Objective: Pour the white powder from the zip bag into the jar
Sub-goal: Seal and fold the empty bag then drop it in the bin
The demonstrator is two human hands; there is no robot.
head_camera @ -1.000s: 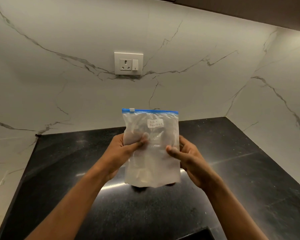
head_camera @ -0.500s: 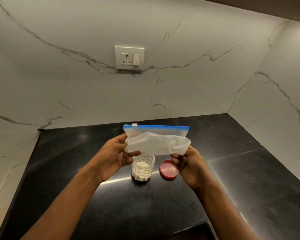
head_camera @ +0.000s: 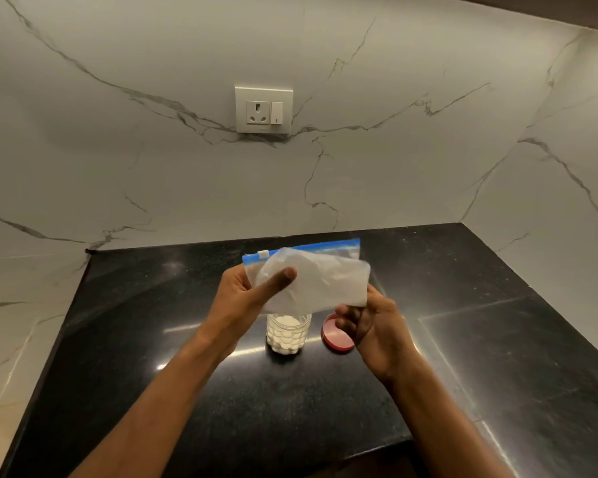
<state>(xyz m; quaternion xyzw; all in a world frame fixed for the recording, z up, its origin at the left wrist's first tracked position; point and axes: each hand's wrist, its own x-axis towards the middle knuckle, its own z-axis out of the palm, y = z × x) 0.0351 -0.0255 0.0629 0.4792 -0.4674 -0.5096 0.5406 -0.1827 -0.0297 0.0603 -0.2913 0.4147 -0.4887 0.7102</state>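
A clear zip bag (head_camera: 320,277) with a blue zip strip is folded over on itself and held above the counter. My left hand (head_camera: 247,298) grips its left side with the thumb across the front. My right hand (head_camera: 370,326) pinches its lower right corner from below. Directly under the bag stands a small dimpled glass jar (head_camera: 287,336), open and filled with white powder. The jar's rim is partly hidden by the bag. The bag looks flat and nearly empty.
A red lid (head_camera: 335,338) lies flat on the black counter (head_camera: 463,339) just right of the jar, partly behind my right hand. Marble walls close the counter at the back and right. A wall socket (head_camera: 263,109) sits on the back wall.
The bag went from hanging upright and unfolded to folded in half and lowered over the jar. Both hands have dropped and turned the bag towards flat, which uncovered the jar and lid.
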